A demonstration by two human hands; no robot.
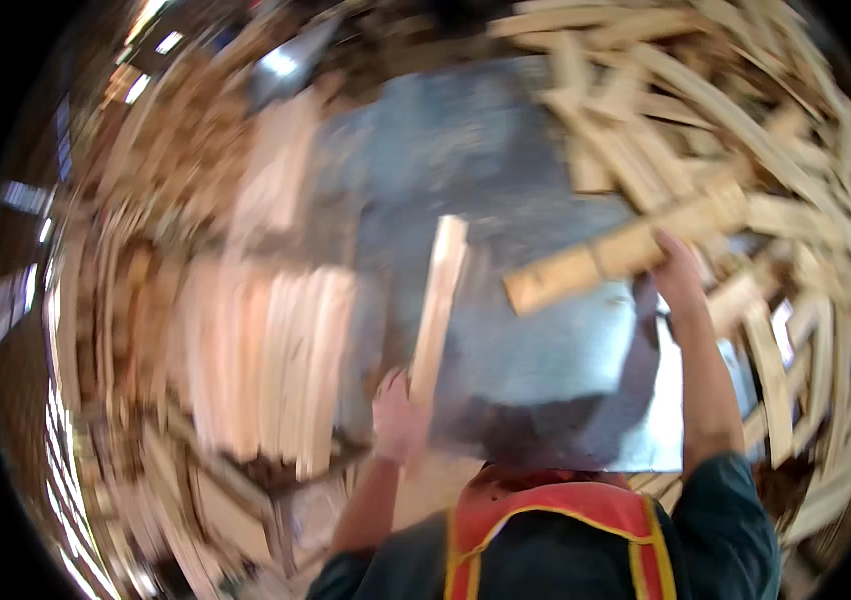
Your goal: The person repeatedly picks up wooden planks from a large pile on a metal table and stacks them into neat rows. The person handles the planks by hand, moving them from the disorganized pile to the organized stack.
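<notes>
My left hand (pixel 402 415), blurred by motion, is closed around the near end of a narrow pale wooden slat (pixel 440 290), which points away from me over a grey metal tabletop (pixel 426 150). On the right, my right hand (pixel 681 272) grips a wider yellowish wooden board (pixel 606 252) by its near edge. That board slants over the tabletop, its left end lower than its right, and a dark line crosses it. Its far right end overlaps the heap of loose wood behind it.
Left of the tabletop stands a row of pale slats (pixel 291 355), side by side. Another pale stack (pixel 281 160) lies beyond it. A jumbled heap of wooden pieces (pixel 746 110) borders the right side. Something shiny and metallic (pixel 291 65) is at the far left.
</notes>
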